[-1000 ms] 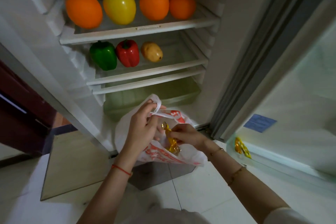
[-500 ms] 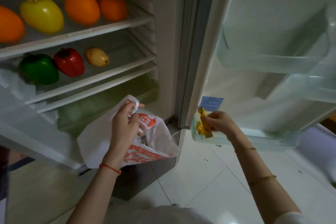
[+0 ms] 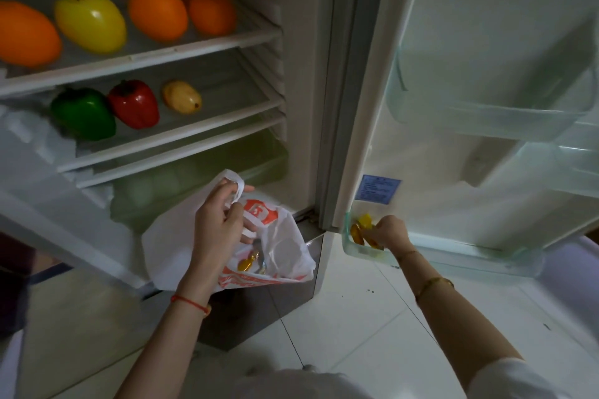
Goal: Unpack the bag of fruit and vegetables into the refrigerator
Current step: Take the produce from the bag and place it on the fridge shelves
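Note:
My left hand (image 3: 217,226) grips the handle of a white plastic bag (image 3: 176,236) with orange print, held in front of the open refrigerator. A small orange wrapped piece (image 3: 247,264) shows inside the bag. My right hand (image 3: 387,232) reaches into the lowest door bin (image 3: 453,257) and is closed on a yellow-orange wrapped item (image 3: 363,228); another like it lies in the bin beside it. Oranges (image 3: 157,10) and a yellow apple (image 3: 90,21) sit on the top shelf. A green pepper (image 3: 83,113), a red pepper (image 3: 134,104) and a yellow mango (image 3: 182,96) sit on the shelf below.
The refrigerator door stands open at right with translucent upper door bins (image 3: 486,120). A greenish crisper drawer (image 3: 201,172) sits under the shelves. A blue label (image 3: 377,188) is stuck on the door's inside. White floor tiles (image 3: 356,317) lie below.
My right hand took the yellow-orange wrapped item out of the bag, carried it right to the door and lowered it into the bottom door bin. My left hand kept hold of the bag.

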`<move>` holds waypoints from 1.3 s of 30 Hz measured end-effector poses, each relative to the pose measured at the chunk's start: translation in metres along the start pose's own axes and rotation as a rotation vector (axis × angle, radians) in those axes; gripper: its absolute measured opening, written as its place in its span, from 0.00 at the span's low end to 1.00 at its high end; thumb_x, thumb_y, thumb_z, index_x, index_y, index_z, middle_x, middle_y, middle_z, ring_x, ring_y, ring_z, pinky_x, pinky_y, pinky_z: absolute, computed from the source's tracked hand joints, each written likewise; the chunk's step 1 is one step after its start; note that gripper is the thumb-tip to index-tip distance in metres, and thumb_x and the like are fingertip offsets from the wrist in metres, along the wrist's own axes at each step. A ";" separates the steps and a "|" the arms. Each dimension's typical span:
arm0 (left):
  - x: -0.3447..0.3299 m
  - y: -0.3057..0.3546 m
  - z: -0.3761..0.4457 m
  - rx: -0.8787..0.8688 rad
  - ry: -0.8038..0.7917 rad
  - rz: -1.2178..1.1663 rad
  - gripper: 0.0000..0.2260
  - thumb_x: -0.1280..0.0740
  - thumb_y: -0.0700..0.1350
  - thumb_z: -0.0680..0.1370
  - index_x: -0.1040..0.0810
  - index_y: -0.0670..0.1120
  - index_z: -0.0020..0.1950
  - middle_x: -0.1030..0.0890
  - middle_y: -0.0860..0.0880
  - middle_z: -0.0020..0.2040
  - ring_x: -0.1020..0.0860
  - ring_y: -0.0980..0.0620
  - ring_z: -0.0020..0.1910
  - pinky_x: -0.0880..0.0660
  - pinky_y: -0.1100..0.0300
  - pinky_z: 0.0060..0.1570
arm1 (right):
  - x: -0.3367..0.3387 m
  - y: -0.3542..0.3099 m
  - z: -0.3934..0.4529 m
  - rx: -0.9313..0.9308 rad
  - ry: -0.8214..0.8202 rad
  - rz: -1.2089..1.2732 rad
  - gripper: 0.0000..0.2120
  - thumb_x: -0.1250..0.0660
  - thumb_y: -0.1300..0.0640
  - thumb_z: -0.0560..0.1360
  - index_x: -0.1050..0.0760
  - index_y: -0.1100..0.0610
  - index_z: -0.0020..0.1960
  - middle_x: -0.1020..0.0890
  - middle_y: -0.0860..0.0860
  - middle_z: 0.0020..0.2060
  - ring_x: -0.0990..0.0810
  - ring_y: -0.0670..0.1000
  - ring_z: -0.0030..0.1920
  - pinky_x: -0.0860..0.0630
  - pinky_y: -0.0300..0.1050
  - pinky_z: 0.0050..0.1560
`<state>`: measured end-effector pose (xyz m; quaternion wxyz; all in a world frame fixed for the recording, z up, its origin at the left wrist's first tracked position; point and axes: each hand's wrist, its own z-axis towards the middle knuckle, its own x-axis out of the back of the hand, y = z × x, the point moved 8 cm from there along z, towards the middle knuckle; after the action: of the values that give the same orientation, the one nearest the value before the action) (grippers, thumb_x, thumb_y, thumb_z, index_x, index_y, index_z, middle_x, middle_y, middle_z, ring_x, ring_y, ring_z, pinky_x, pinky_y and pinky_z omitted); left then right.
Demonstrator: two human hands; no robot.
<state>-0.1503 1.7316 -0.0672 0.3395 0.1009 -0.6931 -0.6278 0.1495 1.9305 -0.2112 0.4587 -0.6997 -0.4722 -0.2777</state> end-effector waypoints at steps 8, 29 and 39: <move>0.015 -0.004 -0.011 0.004 0.044 -0.006 0.14 0.41 0.37 0.82 0.25 0.56 0.56 0.17 0.45 0.49 0.17 0.54 0.33 0.19 0.59 0.29 | 0.006 -0.009 -0.001 0.064 0.063 -0.173 0.23 0.34 0.38 0.75 0.26 0.60 0.41 0.22 0.54 0.38 0.25 0.53 0.35 0.30 0.43 0.36; 0.059 -0.022 -0.029 -0.072 0.058 -0.027 0.22 0.42 0.31 0.78 0.25 0.61 0.50 0.21 0.65 0.49 0.17 0.42 0.34 0.20 0.47 0.30 | -0.195 -0.202 -0.082 0.836 -0.542 -0.364 0.14 0.38 0.59 0.78 0.22 0.54 0.62 0.20 0.53 0.57 0.21 0.50 0.55 0.24 0.42 0.57; 0.065 -0.054 -0.015 0.086 0.060 -0.114 0.16 0.42 0.31 0.80 0.27 0.45 0.64 0.20 0.49 0.35 0.19 0.51 0.26 0.22 0.57 0.23 | -0.206 -0.185 -0.023 0.430 -0.627 0.418 0.23 0.24 0.42 0.66 0.20 0.48 0.58 0.14 0.49 0.50 0.16 0.49 0.53 0.19 0.46 0.56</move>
<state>-0.2053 1.6723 -0.0960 0.3191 0.1735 -0.7022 -0.6123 -0.1009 1.8506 -0.3002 0.4749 -0.7193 -0.4839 0.1517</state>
